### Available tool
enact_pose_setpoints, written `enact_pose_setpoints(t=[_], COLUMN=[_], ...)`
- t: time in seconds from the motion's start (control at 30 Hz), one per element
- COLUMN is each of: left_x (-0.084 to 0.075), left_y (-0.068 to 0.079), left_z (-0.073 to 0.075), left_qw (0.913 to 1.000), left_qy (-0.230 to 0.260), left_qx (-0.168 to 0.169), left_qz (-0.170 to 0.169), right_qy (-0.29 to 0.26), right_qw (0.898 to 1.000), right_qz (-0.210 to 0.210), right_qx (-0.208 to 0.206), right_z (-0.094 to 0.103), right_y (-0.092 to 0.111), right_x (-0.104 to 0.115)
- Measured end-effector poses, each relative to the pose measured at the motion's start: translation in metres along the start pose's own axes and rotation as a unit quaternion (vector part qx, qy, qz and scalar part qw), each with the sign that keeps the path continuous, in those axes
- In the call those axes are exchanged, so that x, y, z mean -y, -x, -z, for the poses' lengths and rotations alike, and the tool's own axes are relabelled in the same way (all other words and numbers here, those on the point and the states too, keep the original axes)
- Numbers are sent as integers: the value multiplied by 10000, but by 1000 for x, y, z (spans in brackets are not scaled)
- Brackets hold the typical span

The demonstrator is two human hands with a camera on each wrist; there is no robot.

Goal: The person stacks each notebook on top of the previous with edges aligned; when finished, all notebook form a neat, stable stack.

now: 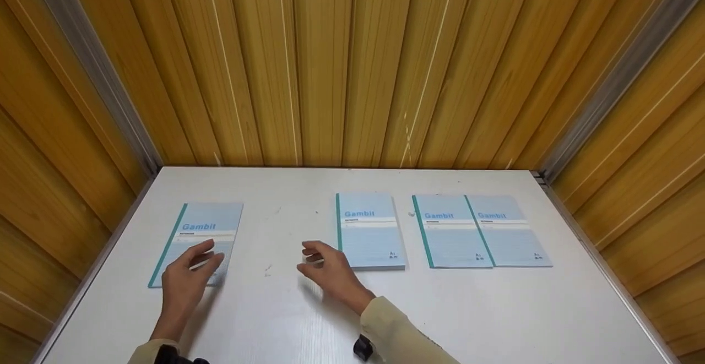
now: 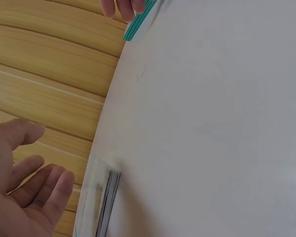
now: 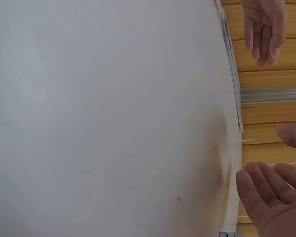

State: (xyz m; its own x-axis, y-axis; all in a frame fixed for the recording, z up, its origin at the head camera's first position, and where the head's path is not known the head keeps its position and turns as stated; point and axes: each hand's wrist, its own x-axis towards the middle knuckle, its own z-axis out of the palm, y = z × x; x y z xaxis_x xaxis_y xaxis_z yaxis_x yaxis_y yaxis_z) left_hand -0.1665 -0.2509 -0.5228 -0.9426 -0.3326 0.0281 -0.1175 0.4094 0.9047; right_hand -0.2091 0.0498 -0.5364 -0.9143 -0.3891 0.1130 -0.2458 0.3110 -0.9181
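My left hand (image 1: 190,270) hovers over the lower part of a light blue Gambit notebook (image 1: 212,218) with a green spine, at the table's left. Its fingers are loosely bent, with nothing between them. In the left wrist view, layered page edges (image 2: 108,205) show beside that hand. My right hand (image 1: 330,273) is raised just left of a thicker pile of matching notebooks (image 1: 369,243) near the middle. Thumb and fingers stand apart, holding nothing. The right wrist view shows this hand's palm (image 3: 281,212) empty.
To the right lie two more such notebooks, the left one (image 1: 449,243) meeting the right one (image 1: 512,243) along its green spine. All rest on a white table (image 1: 275,320), with wood-patterned panels (image 1: 325,66) behind and on both sides.
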Motion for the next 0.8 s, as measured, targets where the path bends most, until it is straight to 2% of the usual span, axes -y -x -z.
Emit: enact_pose_setpoints(t=[0.37,0.57,0.8], left_x=[25,33,43], left_y=[-10,-15,-18], left_z=[28,42,52], left_qw=[9975,9950,9900], left_qy=[-130,-208,-360], left_qx=[-472,-714,-966], left_qz=[514,673,960], right_qy=[-129,-341,-435], right_qw=[9990,9988,9983], right_qz=[-102,-190,-329], right_qx=[426,306,224], right_z=[-27,-43,-56], right_y=[-11,-15,-19], right_x=[5,7,10])
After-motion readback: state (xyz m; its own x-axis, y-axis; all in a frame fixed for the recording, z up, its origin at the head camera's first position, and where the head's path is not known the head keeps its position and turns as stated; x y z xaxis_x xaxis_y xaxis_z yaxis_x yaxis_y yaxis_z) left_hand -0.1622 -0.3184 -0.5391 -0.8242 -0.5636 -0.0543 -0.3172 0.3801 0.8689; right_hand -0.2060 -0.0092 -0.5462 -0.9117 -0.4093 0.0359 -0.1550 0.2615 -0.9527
